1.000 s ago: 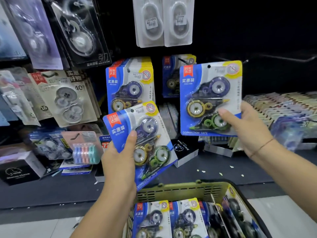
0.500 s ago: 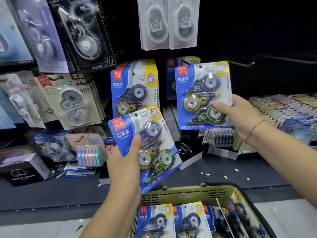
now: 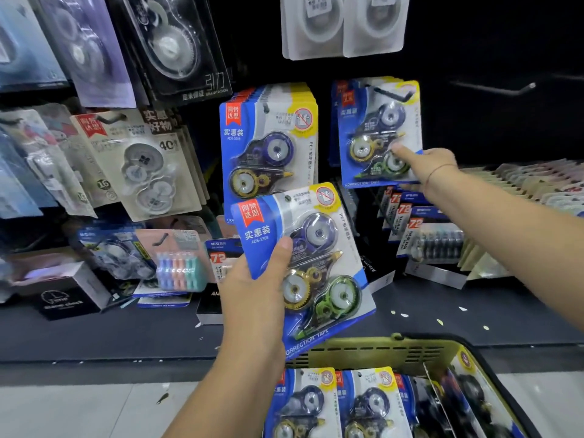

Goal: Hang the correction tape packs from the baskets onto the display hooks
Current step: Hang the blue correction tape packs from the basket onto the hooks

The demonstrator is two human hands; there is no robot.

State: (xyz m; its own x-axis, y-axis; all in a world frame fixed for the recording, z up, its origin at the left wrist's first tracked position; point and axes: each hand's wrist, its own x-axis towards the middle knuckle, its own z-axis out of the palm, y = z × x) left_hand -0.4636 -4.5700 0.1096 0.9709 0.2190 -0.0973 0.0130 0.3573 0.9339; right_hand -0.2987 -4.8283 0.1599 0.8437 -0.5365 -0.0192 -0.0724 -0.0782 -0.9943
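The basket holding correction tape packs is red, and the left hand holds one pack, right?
No. The head view shows the basket is olive green, not red. It does hold correction tape packs, and the left hand does hold one pack.

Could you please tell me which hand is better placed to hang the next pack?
Likely the left: the left hand grips a spare pack just below the hanging stack, while the right hand pinches the other pack at the right hook.
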